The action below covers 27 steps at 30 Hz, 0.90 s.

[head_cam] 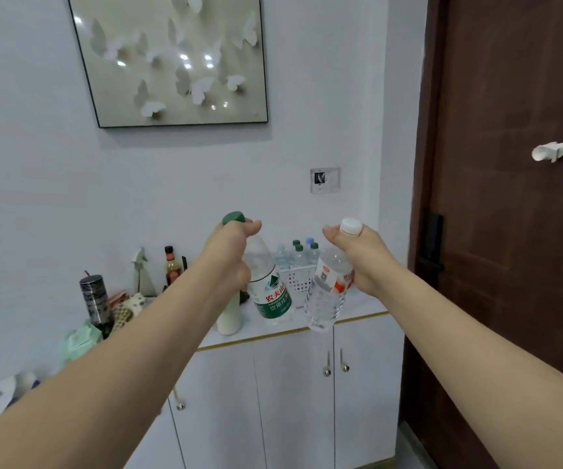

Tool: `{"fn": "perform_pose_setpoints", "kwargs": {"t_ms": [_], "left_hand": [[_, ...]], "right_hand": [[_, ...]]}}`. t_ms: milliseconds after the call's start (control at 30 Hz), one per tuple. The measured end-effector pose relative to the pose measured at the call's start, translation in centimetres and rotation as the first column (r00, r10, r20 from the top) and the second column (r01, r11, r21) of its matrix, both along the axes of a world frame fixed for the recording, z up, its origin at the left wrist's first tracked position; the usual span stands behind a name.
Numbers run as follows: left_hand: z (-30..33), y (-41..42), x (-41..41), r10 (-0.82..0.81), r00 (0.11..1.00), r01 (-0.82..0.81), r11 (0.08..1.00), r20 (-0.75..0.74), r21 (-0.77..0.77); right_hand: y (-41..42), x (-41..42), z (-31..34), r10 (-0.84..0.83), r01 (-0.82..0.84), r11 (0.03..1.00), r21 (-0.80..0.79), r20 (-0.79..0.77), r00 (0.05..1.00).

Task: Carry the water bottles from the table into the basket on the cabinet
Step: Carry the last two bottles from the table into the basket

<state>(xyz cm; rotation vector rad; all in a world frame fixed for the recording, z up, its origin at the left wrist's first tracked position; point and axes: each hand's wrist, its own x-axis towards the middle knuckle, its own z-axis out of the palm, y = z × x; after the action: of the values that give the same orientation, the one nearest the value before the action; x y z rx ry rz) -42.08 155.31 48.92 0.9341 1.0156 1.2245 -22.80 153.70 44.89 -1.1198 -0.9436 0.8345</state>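
White cabinet [293, 367] | left hand [229, 252] fingers clamped: green-capped bottle [268, 289] | right hand [361, 255]: white-capped bottle [327, 296]

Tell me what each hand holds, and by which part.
Left hand: green-capped bottle, by its neck. Right hand: white-capped bottle, also by its neck.

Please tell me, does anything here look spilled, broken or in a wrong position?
Nothing looks spilled or damaged. Both carried bottles hang tilted: the green-capped bottle in the left hand and the white-capped bottle in the right hand, each gripped near the neck, caps closed. The white basket on the cabinet stands level, bottles upright inside.
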Motion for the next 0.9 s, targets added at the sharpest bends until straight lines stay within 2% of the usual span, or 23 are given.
{"fn": "perform_pose_setpoints", "kwargs": {"t_ms": [133,367,567,767,900], "left_hand": [[-1.0,7.0,0.8,0.022,0.998,-0.021,1.0,0.067,-0.011],[-0.8,20.6,3.0,-0.02,1.0,0.02,0.998,0.01,0.063],[0.1,32.9,6.0,0.029,0.999,-0.028,0.999,-0.02,0.043],[-2.2,41.1,8.9,0.056,0.998,-0.056,0.998,-0.03,0.009],[-5.2,46.3,11.0,0.147,0.984,-0.147,0.989,-0.1,0.002]], "right_hand": [[7.8,2.2,-1.7,0.022,-0.023,1.0,-0.019,-0.024,0.999],[21.7,4.5,-2.2,-0.032,0.033,0.999,0.013,-0.023,0.999],[33.9,4.8,-1.3,-0.017,0.015,0.999,0.047,0.039,0.999],[44.2,5.5,-3.1,0.024,-0.018,0.999,-0.031,0.195,0.981],[50.0,6.4,-5.9,0.149,-0.08,0.977,-0.197,0.367,0.918]]}}
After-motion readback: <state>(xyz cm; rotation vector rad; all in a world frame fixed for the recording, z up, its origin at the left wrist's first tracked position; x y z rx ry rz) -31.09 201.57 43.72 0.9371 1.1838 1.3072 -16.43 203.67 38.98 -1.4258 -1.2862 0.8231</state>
